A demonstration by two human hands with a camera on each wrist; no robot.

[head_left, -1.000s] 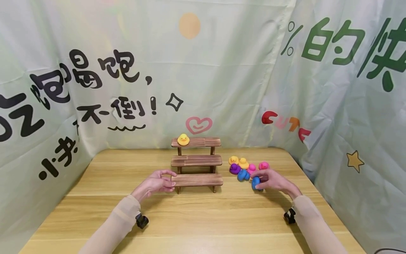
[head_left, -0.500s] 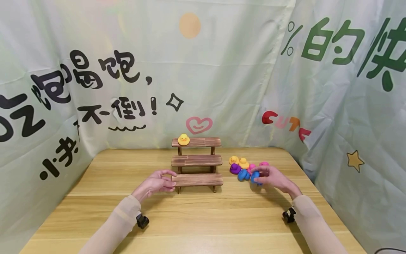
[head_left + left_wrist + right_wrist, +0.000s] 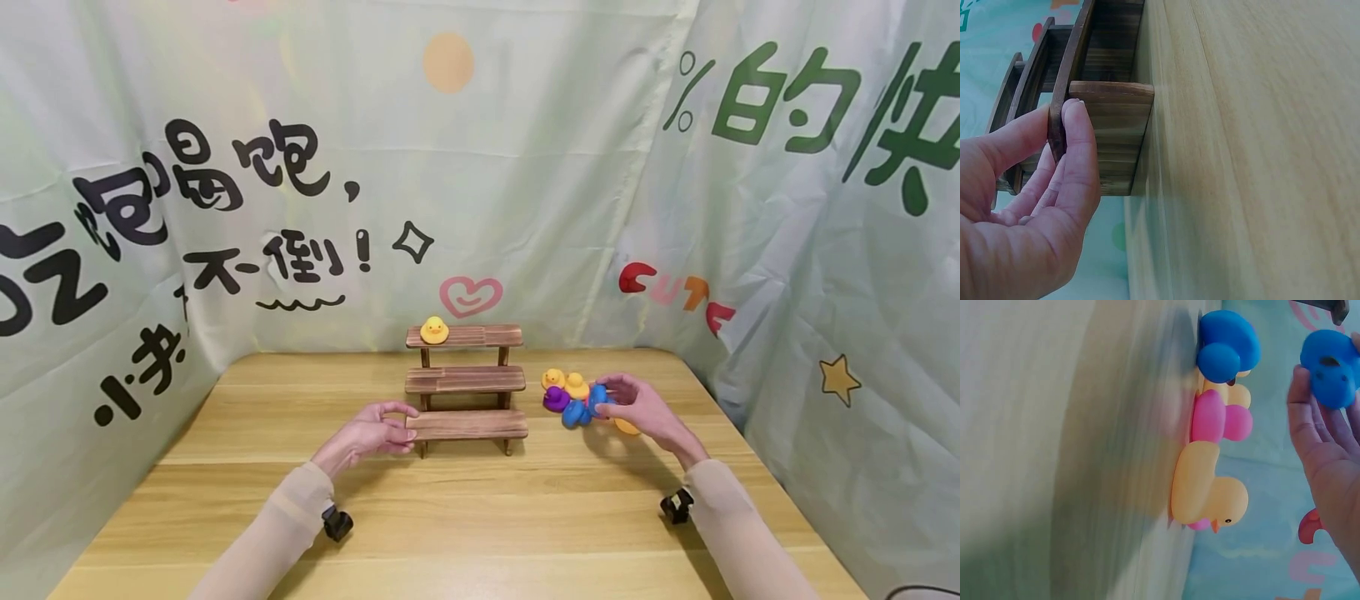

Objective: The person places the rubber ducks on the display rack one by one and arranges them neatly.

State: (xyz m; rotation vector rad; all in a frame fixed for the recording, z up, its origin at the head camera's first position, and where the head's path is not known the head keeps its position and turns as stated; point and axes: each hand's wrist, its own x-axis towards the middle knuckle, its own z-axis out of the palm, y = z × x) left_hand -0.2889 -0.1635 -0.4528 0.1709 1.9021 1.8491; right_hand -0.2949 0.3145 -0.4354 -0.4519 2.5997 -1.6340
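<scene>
My left hand (image 3: 371, 432) pinches the left end of the lowest plank of a three-tier wooden display shelf (image 3: 467, 425); in the left wrist view the plank's edge (image 3: 1057, 125) sits between thumb and fingers. A yellow rubber duck (image 3: 433, 331) stands at the left of the top tier. My right hand (image 3: 647, 412) holds a blue rubber duck (image 3: 1333, 372) by its sides, raised off the table. Below it are another blue duck (image 3: 574, 414), a pink duck (image 3: 1208, 417) and a yellow duck (image 3: 1194, 481).
Behind the blue duck on the table sit a purple duck (image 3: 556, 399) and two yellow ducks (image 3: 576, 386), right of the shelf. A printed cloth (image 3: 555, 208) hangs around the back and sides of the wooden table (image 3: 480, 517).
My right hand has lifted the blue duck up and slightly left, uncovering a yellow duck beneath the hand. The left hand stays on the shelf.
</scene>
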